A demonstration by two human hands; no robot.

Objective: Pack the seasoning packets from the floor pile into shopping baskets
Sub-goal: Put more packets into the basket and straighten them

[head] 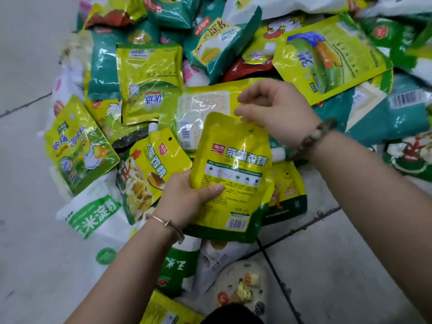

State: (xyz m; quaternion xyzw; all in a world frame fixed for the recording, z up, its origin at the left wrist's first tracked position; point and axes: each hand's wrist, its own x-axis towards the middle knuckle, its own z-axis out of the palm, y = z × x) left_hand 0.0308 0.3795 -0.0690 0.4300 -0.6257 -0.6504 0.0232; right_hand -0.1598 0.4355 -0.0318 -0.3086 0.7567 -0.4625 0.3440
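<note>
A yellow-green seasoning packet (236, 164) with a barcode at its lower end is held up over the pile. My left hand (187, 197) grips its lower left side, thumb across the printed face. My right hand (275, 108) hovers at the packet's top right corner, fingers loosely curled; whether they pinch the packet's top edge is unclear. Under both hands lies the floor pile of packets (149, 83), yellow, green and teal, overlapping in many directions. No shopping basket is in view.
Grey tiled floor (339, 265) shows at the left and bottom right. White starch bags (93, 220) lie at the pile's near left edge. A pale perforated shoe (243, 286) with charms stands at the bottom centre, close to the pile.
</note>
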